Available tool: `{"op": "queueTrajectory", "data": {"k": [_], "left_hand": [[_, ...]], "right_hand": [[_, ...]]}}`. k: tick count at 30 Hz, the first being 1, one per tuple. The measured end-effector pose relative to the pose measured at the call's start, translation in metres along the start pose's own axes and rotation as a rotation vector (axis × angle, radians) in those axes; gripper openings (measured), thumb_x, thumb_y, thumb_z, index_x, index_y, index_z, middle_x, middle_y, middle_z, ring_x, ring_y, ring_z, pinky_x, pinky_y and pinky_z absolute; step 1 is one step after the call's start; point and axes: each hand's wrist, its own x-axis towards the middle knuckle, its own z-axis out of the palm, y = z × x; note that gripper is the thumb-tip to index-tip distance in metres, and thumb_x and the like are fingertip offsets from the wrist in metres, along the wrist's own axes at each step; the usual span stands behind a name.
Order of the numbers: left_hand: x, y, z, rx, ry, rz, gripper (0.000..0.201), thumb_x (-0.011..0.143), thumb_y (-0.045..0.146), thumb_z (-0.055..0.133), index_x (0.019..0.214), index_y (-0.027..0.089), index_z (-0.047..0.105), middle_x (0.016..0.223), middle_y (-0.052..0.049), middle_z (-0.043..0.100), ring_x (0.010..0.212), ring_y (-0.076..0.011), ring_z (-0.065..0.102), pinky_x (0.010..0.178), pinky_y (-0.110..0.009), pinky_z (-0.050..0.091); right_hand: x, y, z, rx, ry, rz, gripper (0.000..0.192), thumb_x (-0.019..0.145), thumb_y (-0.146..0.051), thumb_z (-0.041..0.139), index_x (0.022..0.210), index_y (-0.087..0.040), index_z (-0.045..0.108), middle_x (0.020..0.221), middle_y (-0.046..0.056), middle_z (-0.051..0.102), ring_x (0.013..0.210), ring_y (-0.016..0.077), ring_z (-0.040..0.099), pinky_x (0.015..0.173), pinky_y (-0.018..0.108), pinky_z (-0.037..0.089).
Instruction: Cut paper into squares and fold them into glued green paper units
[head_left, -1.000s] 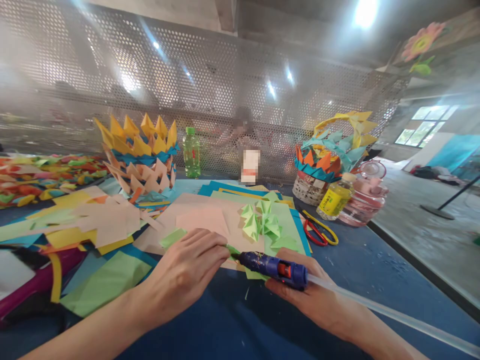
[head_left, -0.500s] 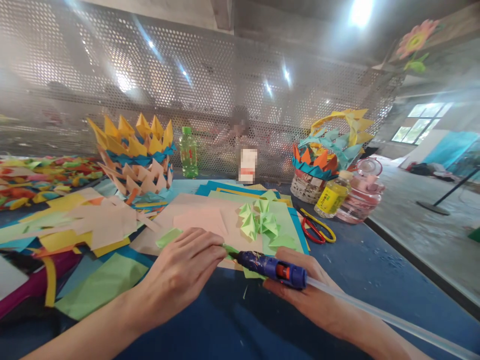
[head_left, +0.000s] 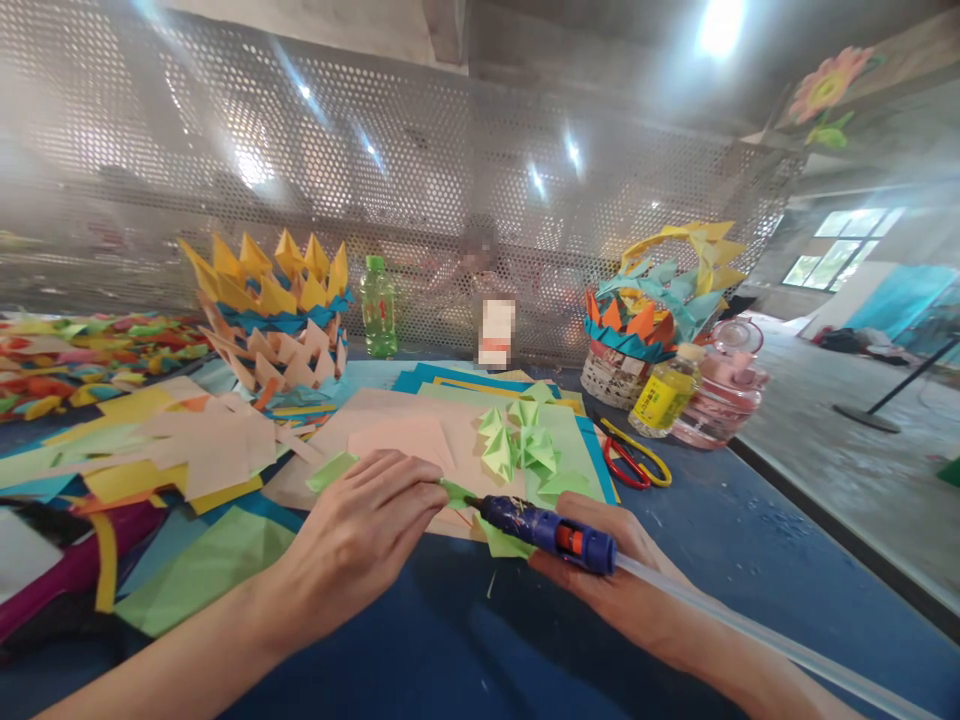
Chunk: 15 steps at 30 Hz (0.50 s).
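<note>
At lower centre, the right hand (head_left: 600, 575) grips the glue gun (head_left: 544, 528) — long axis pointing left — its nozzle touching the green paper piece (head_left: 454, 492) pinched by the left hand (head_left: 360, 535).

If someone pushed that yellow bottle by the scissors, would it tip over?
Probably. The yellow bottle stands upright, tall and narrow, so a push near the cap would likely topple it. It looks like thin plastic, so fairly light; once down it would probably roll toward the scissors.
</note>
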Motion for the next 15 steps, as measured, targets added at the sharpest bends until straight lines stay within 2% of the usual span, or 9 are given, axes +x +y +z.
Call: {"op": "queueTrajectory", "data": {"k": [15], "left_hand": [[0.0039, -0.0007, -0.0013, -0.015, 0.059, -0.025, 0.011, 0.091, 0.008, 0.054, 0.094, 0.016, 0.061, 0.092, -0.004, 0.064, 0.089, -0.0147, 0.058, 0.085, -0.030, 0.043]], "right_hand": [[0.0003, 0.0021, -0.0008, 0.008, -0.016, 0.044, 0.031, 0.090, -0.039, 0.060, 0.070, -0.019, 0.048, 0.068, -0.005, 0.050, 0.061, 0.0088, 0.045, 0.058, 0.021, 0.036]]}}
